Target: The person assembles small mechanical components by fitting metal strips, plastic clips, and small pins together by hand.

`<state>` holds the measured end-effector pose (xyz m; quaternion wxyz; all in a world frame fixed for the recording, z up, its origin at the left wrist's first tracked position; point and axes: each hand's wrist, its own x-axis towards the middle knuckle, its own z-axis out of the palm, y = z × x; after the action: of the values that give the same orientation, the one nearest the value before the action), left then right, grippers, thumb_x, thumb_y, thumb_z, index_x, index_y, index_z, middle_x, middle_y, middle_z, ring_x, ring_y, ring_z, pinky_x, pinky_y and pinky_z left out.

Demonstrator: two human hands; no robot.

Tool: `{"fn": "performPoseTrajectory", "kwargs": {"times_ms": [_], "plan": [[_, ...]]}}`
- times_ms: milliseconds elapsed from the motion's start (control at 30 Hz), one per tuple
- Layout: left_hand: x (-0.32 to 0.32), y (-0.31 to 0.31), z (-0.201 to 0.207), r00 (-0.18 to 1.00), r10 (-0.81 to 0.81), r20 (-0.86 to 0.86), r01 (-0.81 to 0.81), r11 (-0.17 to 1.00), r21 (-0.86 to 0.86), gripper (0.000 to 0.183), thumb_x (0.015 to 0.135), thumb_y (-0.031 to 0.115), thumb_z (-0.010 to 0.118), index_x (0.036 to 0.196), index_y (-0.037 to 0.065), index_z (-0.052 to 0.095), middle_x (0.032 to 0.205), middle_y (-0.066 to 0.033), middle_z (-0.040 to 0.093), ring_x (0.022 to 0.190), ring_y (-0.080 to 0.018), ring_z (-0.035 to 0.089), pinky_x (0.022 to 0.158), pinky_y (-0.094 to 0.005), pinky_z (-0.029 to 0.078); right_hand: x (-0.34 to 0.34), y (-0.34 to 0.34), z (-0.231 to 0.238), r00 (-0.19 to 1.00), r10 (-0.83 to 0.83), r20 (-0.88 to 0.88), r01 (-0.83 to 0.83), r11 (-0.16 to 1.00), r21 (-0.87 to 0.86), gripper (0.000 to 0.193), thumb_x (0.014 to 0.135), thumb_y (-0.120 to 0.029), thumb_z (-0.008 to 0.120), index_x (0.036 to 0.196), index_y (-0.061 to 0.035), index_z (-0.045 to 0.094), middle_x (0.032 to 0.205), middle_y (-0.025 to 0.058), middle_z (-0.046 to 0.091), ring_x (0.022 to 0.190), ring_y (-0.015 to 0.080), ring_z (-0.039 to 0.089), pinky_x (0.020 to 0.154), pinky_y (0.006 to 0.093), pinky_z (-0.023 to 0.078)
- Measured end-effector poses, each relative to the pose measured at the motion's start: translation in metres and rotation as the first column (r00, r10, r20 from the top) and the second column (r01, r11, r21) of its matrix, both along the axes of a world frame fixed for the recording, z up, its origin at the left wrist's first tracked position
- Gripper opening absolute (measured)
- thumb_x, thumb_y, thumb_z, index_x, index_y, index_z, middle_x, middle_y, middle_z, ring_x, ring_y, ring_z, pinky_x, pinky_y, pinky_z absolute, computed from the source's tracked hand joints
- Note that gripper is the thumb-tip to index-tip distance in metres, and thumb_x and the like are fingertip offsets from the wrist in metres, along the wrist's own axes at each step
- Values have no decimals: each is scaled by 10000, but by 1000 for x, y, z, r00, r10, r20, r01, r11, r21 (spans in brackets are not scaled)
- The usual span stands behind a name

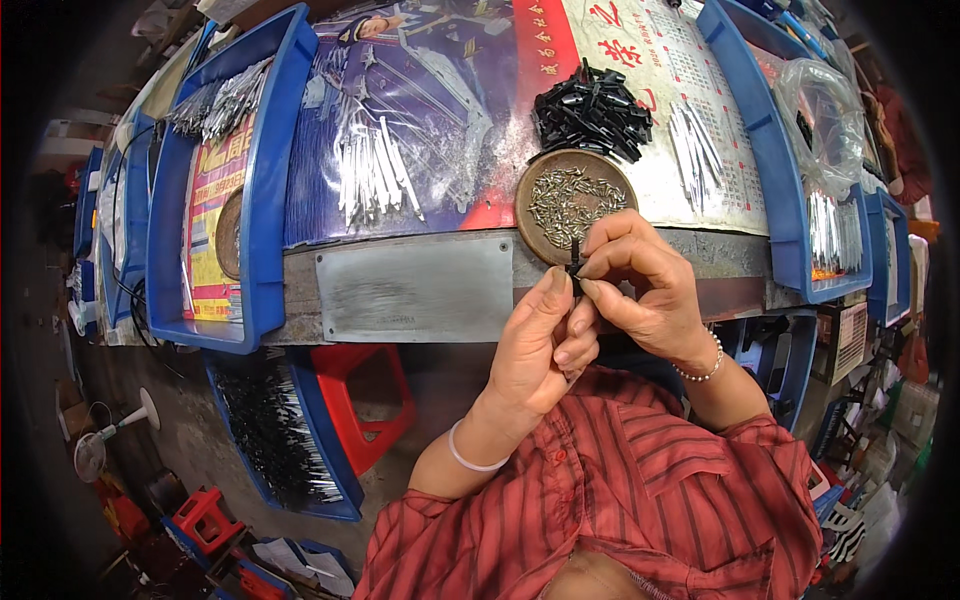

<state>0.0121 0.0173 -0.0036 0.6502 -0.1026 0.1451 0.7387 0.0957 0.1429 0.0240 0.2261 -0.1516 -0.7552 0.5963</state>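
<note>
My left hand (540,335) and my right hand (645,280) meet at the table's front edge. Both pinch a slim black part (575,256) between thumb and fingertips; it stands roughly upright, its lower end hidden by the fingers. Just beyond the hands is a round brown dish (527,222) holding many tiny metal pieces (578,200). Behind the dish lies a heap of black plastic parts (595,112). Slim silvery-white rods lie in a bunch on the left (375,170) and in a smaller bunch on the right (694,155).
Blue trays stand at the left (270,200) and right (785,180), holding thin rods and plastic bags. A metal plate (418,290) is fixed to the front edge. Below are a blue bin (345,485) of black-and-silver pieces and a red stool (340,400).
</note>
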Motion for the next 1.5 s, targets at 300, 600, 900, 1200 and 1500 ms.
{"fn": "performPoseTrajectory", "kwargs": {"times_ms": [300, 600, 900, 1200, 1500], "plan": [[-1, 0, 4, 993, 6, -118, -9, 1000, -24, 207, 955, 298, 461, 991, 94, 474, 668, 3, 470, 429, -39, 337, 384, -160, 272, 0, -4, 0, 1000, -18, 9, 18, 1000, -7, 89, 750, 27, 603, 829, 6, 569, 929, 95, 543, 827, 150, 553, 725, 260, 456], [3, -2, -1, 939, 50, -340, -63, 998, -26, 182, 950, 272, 473, 963, 91, 476, 683, -2, 475, 446, -43, 335, 394, -162, 276, 4, -4, 4, 998, -11, 58, 14, 999, -45, 93, 733, 31, 599, 807, 3, 549, 908, 94, 547, 815, 155, 553, 718, 264, 458], [6, 2, 0, 945, 46, -324, -72, 995, -68, 190, 953, 277, 465, 970, 88, 475, 680, -1, 469, 446, -44, 334, 396, -162, 275, 4, -7, -5, 999, -39, 17, 42, 982, -185, 68, 792, 15, 598, 836, 26, 548, 936, 82, 515, 831, 128, 519, 727, 252, 445], [6, 4, 2, 985, 18, -173, -25, 999, -39, 217, 951, 303, 465, 973, 87, 476, 696, -5, 471, 459, -48, 349, 408, -160, 287, 4, -9, -5, 990, -135, -31, 134, 990, -40, 103, 759, 61, 609, 833, 21, 550, 881, 92, 536, 730, 153, 566, 627, 269, 478], [-5, 29, 4, 956, 87, -281, -108, 992, -59, 204, 949, 290, 475, 902, 91, 476, 709, 1, 473, 460, -46, 348, 410, -166, 297, -15, 19, 20, 997, -51, 63, 8, 834, 552, 159, 703, 71, 621, 821, 4, 539, 825, 105, 559, 690, 223, 583, 597, 293, 477]]}}
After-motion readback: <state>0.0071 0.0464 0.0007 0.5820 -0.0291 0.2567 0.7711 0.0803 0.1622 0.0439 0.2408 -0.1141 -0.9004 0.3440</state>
